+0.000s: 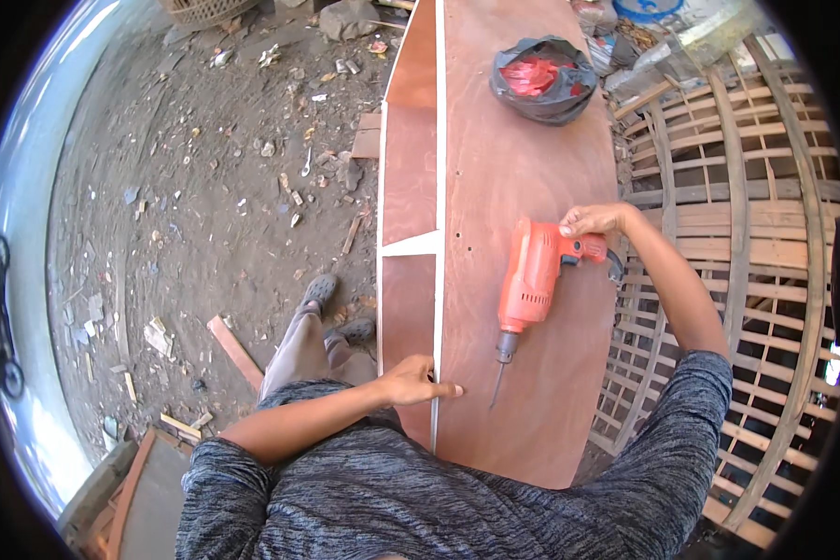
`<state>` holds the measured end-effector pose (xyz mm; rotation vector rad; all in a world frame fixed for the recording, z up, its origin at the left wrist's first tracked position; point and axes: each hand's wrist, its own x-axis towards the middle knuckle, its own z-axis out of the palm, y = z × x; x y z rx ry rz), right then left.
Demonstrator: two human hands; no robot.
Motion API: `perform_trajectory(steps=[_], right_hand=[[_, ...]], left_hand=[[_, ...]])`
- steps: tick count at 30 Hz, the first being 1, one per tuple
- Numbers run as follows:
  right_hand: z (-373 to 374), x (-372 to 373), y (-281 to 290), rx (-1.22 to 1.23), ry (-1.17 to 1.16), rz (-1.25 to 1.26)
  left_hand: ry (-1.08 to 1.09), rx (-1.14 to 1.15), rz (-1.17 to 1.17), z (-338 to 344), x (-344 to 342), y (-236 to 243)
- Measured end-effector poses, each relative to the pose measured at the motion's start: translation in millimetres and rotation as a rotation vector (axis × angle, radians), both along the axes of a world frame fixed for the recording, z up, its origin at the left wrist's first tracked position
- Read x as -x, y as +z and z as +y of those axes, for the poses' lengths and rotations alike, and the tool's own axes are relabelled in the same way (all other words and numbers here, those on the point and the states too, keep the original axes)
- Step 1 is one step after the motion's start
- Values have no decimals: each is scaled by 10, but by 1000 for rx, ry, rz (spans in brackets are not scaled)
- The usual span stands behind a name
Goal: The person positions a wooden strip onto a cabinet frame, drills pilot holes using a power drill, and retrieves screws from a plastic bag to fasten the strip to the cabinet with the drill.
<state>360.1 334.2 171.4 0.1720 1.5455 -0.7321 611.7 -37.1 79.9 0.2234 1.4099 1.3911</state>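
Observation:
My right hand [595, 220] grips an orange power drill [530, 280] where its handle joins the body. The drill lies across the reddish-brown plywood panel [495, 187], its thin bit pointing back toward me. Its bit tip is at or just above the wood; I cannot tell which. My left hand [418, 382] is closed over the panel's white left edge [441, 187], with the thumb on top and the other fingers partly hidden. A few small dark holes or marks dot the panel ahead of the drill.
A dark plastic bag [544, 82] with red plastic inside sits at the panel's far end. Left of the panel are open compartments [409, 177] with a white crosspiece. Debris covers the dirt ground [205, 205]. A slatted wooden frame [719, 280] stands on the right.

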Motion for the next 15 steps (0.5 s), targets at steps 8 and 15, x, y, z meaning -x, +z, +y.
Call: perform_trajectory(steps=[8,15], right_hand=[[305,-299,-102,-100,-246,-104],[1220,-1000,91,169,-678,123]], left_hand=[[8,-71,-10,-35,-44,-46],[180,-108,75,3,-128,-287]])
